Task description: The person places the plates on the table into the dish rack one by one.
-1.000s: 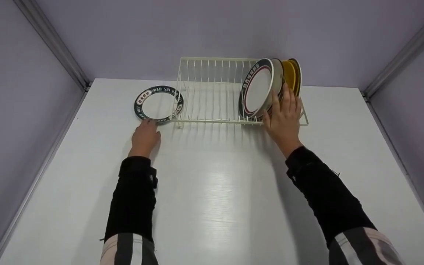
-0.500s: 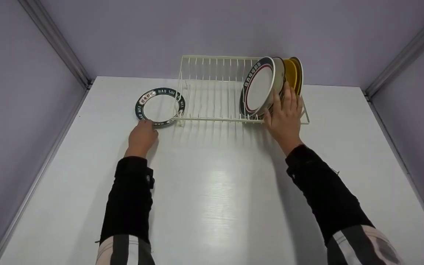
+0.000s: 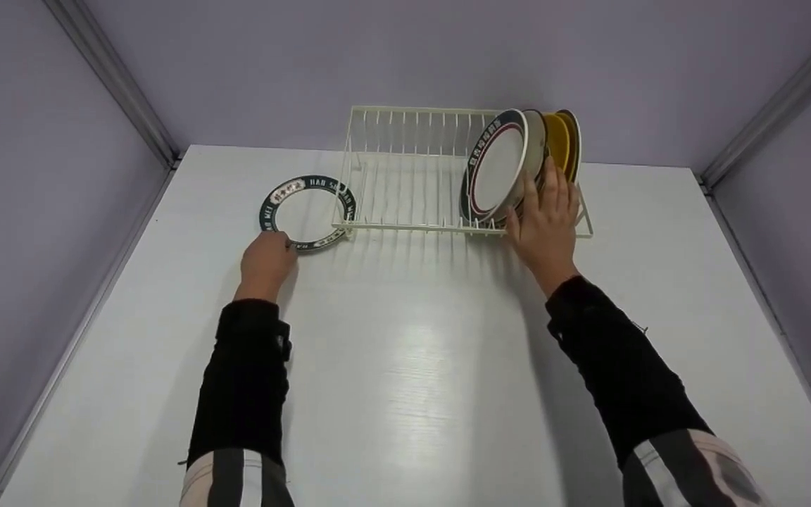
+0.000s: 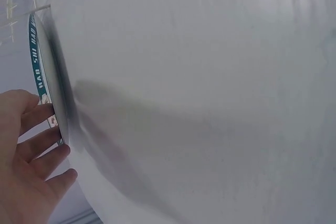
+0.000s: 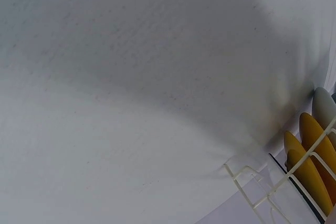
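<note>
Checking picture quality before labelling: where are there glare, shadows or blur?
Head view: sharp, with a bright glare patch on the table between the arms. Left wrist view: soft, the left hand casts a broad dark shadow beside the plate. Right wrist view: heavy shadow over the table, rack slightly blurred.

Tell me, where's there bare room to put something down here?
The wide white table between the two sleeves is bare. The rack stands empty left of its upright plates. It is crowded where the left hand touches the flat plate.
</note>
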